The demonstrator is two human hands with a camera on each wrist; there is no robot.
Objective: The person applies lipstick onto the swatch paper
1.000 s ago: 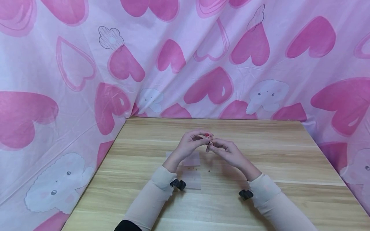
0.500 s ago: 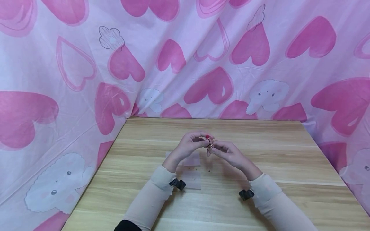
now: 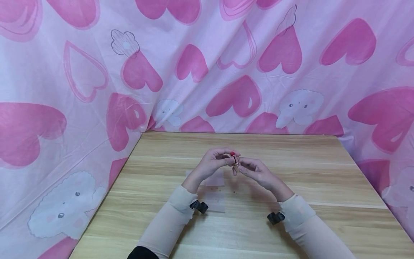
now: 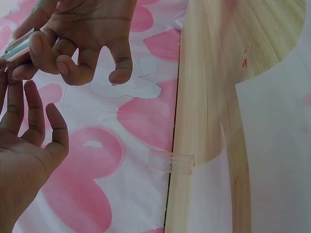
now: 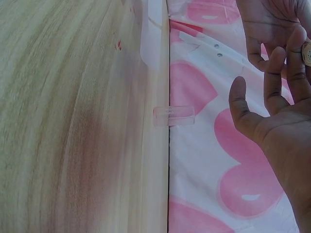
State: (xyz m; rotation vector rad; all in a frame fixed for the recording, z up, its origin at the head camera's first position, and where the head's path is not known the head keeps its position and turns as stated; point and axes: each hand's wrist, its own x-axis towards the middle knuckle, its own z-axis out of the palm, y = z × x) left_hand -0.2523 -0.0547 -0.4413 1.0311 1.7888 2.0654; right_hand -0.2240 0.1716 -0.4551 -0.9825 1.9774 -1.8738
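Both hands meet above the far half of the table around a small lipstick (image 3: 235,159) with a red tip and a rose-gold tube. The red tip points up and slightly left in the head view. My left hand (image 3: 211,162) pinches the tube between thumb and fingers. Lower on the tube, the right hand (image 3: 253,169) pinches near its base with thumb and index finger. In the left wrist view the shiny tube (image 4: 20,47) shows at the left edge, partly hidden by fingers. A round gold end (image 5: 306,53) peeks out in the right wrist view.
Two translucent pale squares, a far sheet (image 3: 216,178) and a near sheet (image 3: 216,202), lie on the wooden table (image 3: 310,172) under the left forearm. Tiny bits (image 3: 234,191) are scattered beside them. A pink heart-print curtain (image 3: 233,64) hangs behind and at both sides.
The lipstick has shifted slightly down and right, and more of its tube shows between the fingers. Both hands keep their grip with small finger movements, while the forearms stay nearly still.
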